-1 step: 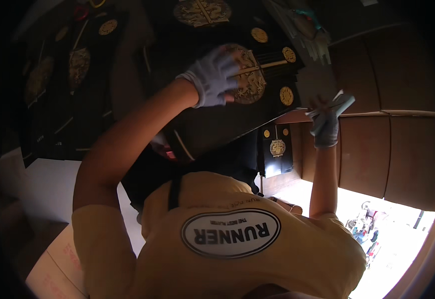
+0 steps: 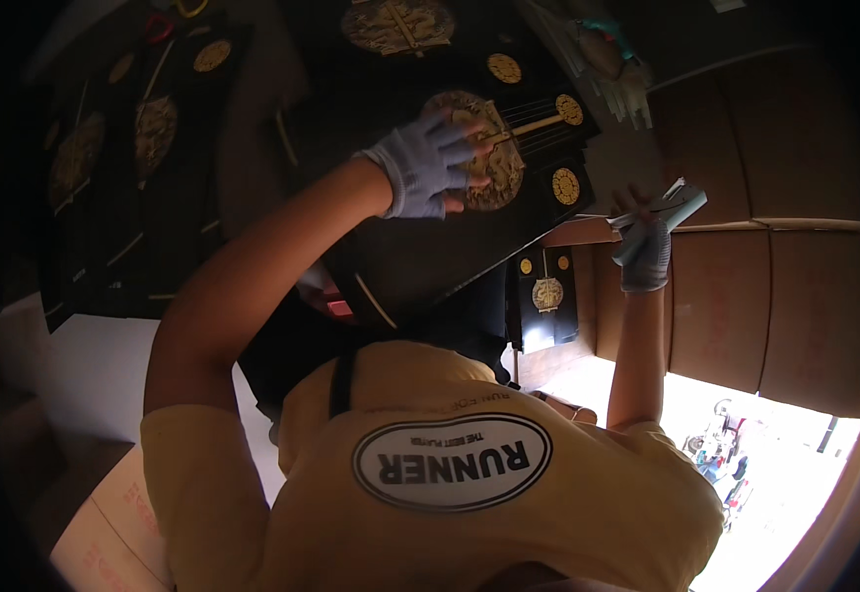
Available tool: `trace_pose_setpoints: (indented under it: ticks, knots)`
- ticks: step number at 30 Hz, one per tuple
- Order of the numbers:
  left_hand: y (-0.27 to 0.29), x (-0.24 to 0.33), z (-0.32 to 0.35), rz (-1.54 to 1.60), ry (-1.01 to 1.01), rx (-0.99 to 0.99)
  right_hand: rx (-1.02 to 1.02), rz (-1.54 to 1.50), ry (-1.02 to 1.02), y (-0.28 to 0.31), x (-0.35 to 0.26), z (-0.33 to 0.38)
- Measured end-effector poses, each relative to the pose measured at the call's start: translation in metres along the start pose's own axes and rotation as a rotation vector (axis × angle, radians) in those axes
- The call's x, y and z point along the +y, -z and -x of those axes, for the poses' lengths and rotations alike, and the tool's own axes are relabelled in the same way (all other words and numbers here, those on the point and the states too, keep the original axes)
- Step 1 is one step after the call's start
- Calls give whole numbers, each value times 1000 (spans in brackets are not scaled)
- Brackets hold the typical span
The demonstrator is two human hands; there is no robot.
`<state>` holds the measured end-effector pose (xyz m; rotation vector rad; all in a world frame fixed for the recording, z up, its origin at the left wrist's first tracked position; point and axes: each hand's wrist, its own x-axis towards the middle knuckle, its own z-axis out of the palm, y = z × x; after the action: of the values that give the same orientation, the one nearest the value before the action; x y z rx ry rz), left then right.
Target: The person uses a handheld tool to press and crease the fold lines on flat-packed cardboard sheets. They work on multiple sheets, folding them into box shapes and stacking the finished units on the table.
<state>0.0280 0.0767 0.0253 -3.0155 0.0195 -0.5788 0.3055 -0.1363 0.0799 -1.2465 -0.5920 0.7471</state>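
My left hand, in a grey fingerless glove, lies with spread fingers on a stack of black printed pieces. Its fingertips reach onto a large gold dragon medallion on the top piece. Whether the pieces are sheets or flat boxes I cannot tell. Off to the right, my right hand, gloved the same way, grips a long pale blue object across the palm, beside the stack's right edge. Its kind is unclear, and the fingers partly hide it.
More black-and-gold pieces lie at the left. Brown cartons stand along the right. Pale strips lie beyond the stack, and red-handled scissors far left. A black-and-gold piece stands lower, near a bright opening.
The top black piece has shifted slightly left and toward me under my left hand, whose fingers are spread wider. The pale blue object in my right hand has turned a little.
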Motion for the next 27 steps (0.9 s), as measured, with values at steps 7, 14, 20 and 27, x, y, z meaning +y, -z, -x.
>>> trace_pose_setpoints:
  ticks: [7,14,20,27]
  knots:
    - [-26,-40,-21,-273,1022,-152,-273,288,-106,-41,47,94]
    - [-22,-37,-21,-418,1174,-239,-213,125,-380,-48,107,105]
    - [-5,-31,-29,-226,1216,-318,-428,241,-375,-79,105,85]
    - [-7,-29,-22,-139,1191,-14,-467,549,-223,-94,102,88]
